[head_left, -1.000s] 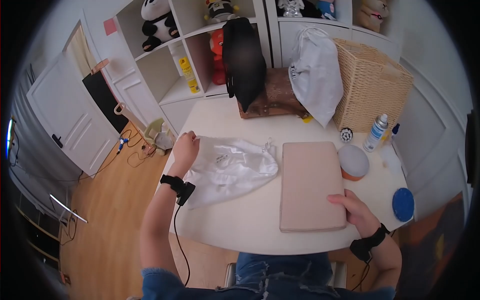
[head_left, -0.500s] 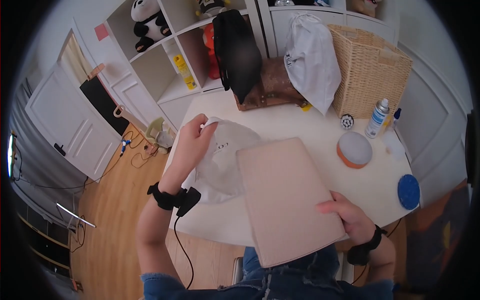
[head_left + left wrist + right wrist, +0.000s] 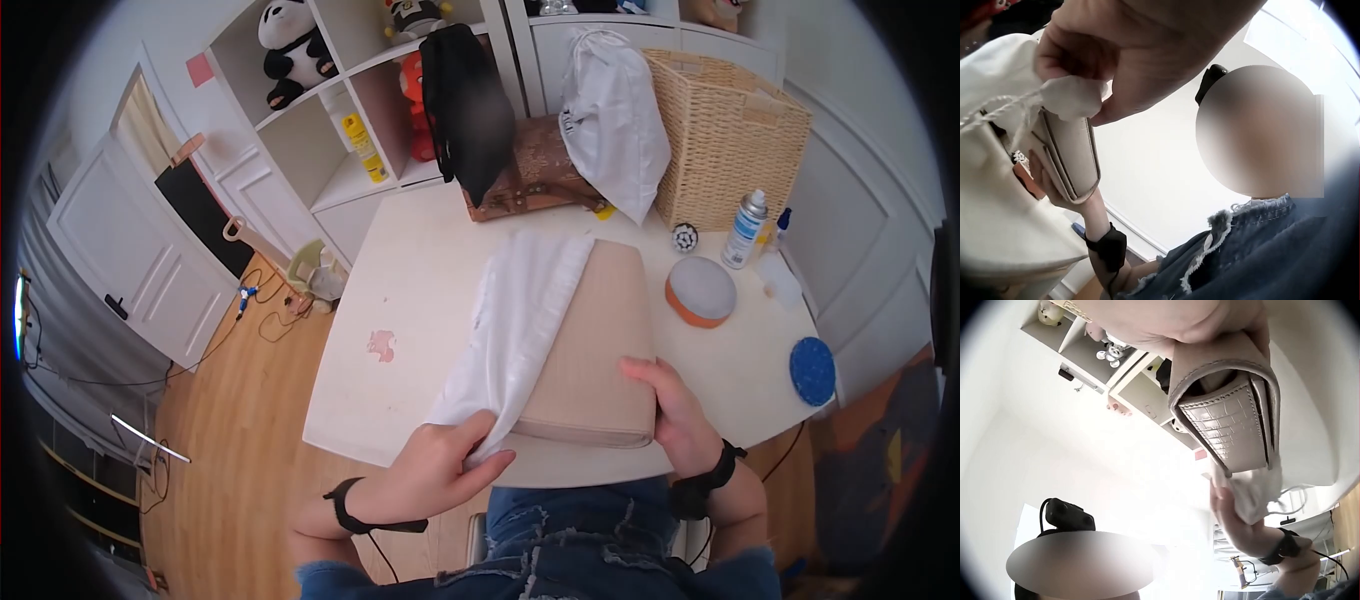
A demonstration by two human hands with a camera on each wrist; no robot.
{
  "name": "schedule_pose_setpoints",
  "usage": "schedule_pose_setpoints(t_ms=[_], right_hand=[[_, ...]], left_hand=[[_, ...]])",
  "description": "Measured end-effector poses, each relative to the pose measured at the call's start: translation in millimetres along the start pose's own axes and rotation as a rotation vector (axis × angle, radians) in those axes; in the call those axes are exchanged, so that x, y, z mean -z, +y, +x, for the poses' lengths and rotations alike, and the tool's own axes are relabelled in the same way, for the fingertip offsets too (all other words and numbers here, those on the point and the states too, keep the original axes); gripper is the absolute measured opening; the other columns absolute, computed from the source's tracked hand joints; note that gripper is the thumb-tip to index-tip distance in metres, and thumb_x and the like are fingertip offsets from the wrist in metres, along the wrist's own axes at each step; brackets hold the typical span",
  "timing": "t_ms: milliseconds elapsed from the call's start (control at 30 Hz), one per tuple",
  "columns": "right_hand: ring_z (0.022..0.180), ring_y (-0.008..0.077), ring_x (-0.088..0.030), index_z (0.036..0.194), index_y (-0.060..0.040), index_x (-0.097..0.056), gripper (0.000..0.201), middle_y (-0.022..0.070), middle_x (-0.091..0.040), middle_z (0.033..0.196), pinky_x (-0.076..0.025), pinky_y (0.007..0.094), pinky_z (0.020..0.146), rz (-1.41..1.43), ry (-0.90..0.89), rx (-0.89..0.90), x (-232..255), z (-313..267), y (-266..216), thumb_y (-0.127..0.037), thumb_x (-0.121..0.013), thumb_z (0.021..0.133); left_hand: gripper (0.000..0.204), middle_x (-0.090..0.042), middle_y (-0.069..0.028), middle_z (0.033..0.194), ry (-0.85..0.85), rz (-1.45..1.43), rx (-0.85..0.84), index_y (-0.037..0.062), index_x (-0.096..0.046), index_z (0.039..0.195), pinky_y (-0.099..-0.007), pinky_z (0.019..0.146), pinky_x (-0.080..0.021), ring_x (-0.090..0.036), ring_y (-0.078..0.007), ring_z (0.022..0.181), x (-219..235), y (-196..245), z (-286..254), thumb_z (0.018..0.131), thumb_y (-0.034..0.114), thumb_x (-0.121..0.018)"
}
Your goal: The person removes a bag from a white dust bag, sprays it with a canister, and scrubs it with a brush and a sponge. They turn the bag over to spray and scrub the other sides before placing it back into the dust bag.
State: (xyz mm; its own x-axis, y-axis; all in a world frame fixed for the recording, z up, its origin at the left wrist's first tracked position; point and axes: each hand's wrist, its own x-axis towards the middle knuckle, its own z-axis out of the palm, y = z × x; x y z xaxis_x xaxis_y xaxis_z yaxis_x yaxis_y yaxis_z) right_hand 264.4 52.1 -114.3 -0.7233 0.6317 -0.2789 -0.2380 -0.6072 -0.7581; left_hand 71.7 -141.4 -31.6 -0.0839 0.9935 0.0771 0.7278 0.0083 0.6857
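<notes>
A beige flap bag lies over the table's middle, its thick edge and crocodile-textured inner panel showing in the right wrist view. White satin drawstring dust bag cloth drapes over its left side. My left hand pinches the dust bag's near edge between thumb and fingers, at the beige bag's near left corner. A white cord trails from the pinched cloth in the left wrist view. My right hand grips the beige bag's right edge, thumb on top.
Right of the bag stand a grey-and-orange round pad, a spray can and a blue disc. Behind are a wicker basket, a brown case, a black bag and another white bag.
My left hand has swung from the table's far left to the near edge, drawing the dust bag over the beige bag's left side. The beige bag was lifted and tilted leftward, then came back right.
</notes>
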Motion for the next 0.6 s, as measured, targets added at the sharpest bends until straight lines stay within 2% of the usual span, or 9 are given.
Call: schedule_pose_setpoints(t_ms=[33,133,167,233,333,400,467,500,600], right_hand=[[0.101,0.021,-0.063,0.125,0.0063,-0.049,0.049,0.0143,-0.062,0.112,-0.052,0.0321,0.087,-0.001,0.012,0.039,-1.1,-0.7,-3.7,-0.018,-0.064,0.085],[0.101,0.0213,-0.063,0.126,0.0057,-0.047,0.05,0.0145,-0.061,0.113,-0.052,0.033,0.087,0.021,0.031,0.118,-4.1,2.2,-10.2,-0.017,-0.064,0.085],[0.101,0.0212,-0.062,0.127,0.0054,-0.045,0.052,0.0146,-0.06,0.114,-0.052,0.0335,0.087,0.043,0.034,0.154,-4.7,3.5,-10.3,-0.017,-0.065,0.084],[0.101,0.0212,-0.062,0.127,0.0049,-0.045,0.052,0.0143,-0.059,0.114,-0.052,0.0338,0.087,0.001,0.09,0.218,-2.0,14.2,-2.0,-0.016,-0.066,0.084],[0.102,0.0211,-0.061,0.127,0.0043,-0.043,0.053,0.0138,-0.059,0.114,-0.052,0.034,0.087,-0.038,0.159,0.271,-10.8,17.0,6.3,-0.015,-0.067,0.083],[0.102,0.021,-0.061,0.126,0.0041,-0.043,0.053,0.0135,-0.059,0.114,-0.052,0.0339,0.086,-0.034,0.174,0.263,-16.2,17.1,10.9,-0.015,-0.067,0.083],[0.102,0.0208,-0.061,0.126,0.0033,-0.042,0.053,0.0138,-0.058,0.114,-0.052,0.0336,0.086,-0.056,0.194,0.183,-16.5,19.5,14.0,-0.015,-0.067,0.083],[0.102,0.0208,-0.061,0.126,0.0033,-0.042,0.053,0.0138,-0.058,0.114,-0.052,0.0336,0.086,-0.06,0.195,0.183,-15.1,21.1,18.2,-0.015,-0.067,0.083],[0.103,0.0193,-0.06,0.126,0.003,-0.041,0.053,0.014,-0.057,0.115,-0.052,0.0325,0.085,-0.147,0.203,0.257,-13.1,22.2,32.1,-0.013,-0.067,0.082]], left_hand=[[0.021,-0.055,-0.0145,0.059,0.016,0.017,-0.051,0.0004,-0.054,0.085,-0.0375,0.047,-0.043,-0.058,-0.032,0.05,-4.7,-8.3,-0.9,0.089,0.019,-0.063],[0.018,-0.057,-0.0152,0.062,0.109,0.015,-0.183,0.0,-0.055,0.086,-0.0372,0.049,-0.044,-0.06,-0.0318,0.053,-21.2,-28.8,1.5,0.089,0.016,-0.063],[0.018,-0.057,-0.0152,0.062,0.109,0.011,-0.184,0.0,-0.055,0.086,-0.0372,0.049,-0.044,-0.06,-0.0318,0.053,-26.1,-28.5,-0.5,0.089,0.016,-0.063],[0.017,-0.058,-0.0165,0.064,-0.072,-0.337,-0.123,0.0002,-0.053,0.085,-0.0376,0.05,-0.045,-0.062,-0.0328,0.058,-35.9,-26.2,-1.1,0.089,0.014,-0.062],[0.018,-0.06,-0.0162,0.065,0.018,-0.426,-0.12,0.001,-0.049,0.084,-0.0387,0.052,-0.047,-0.063,-0.0346,0.061,-45.6,-13.0,5.0,0.09,0.012,-0.061],[0.017,-0.059,-0.0161,0.063,0.014,-0.325,-0.145,0.0017,-0.046,0.086,-0.0404,0.052,-0.047,-0.061,-0.0358,0.06,-50.2,-8.7,12.3,0.09,0.011,-0.059],[0.013,-0.056,-0.0159,0.06,-0.035,-0.019,-0.323,0.0028,-0.046,0.09,-0.042,0.05,-0.047,-0.06,-0.0355,0.056,-62.9,-4.9,23.1,0.087,0.007,-0.058],[0.016,-0.054,-0.0161,0.058,-0.089,-0.003,-0.42,0.0027,-0.047,0.095,-0.0443,0.049,-0.045,-0.058,-0.036,0.055,-74.8,-6.4,23.4,0.083,0.005,-0.058],[0.017,-0.055,-0.0163,0.058,-0.122,0.061,-0.468,0.0018,-0.048,0.096,-0.0452,0.049,-0.045,-0.059,-0.0369,0.056,-114.7,-16.1,28.9,0.082,0.005,-0.058]])
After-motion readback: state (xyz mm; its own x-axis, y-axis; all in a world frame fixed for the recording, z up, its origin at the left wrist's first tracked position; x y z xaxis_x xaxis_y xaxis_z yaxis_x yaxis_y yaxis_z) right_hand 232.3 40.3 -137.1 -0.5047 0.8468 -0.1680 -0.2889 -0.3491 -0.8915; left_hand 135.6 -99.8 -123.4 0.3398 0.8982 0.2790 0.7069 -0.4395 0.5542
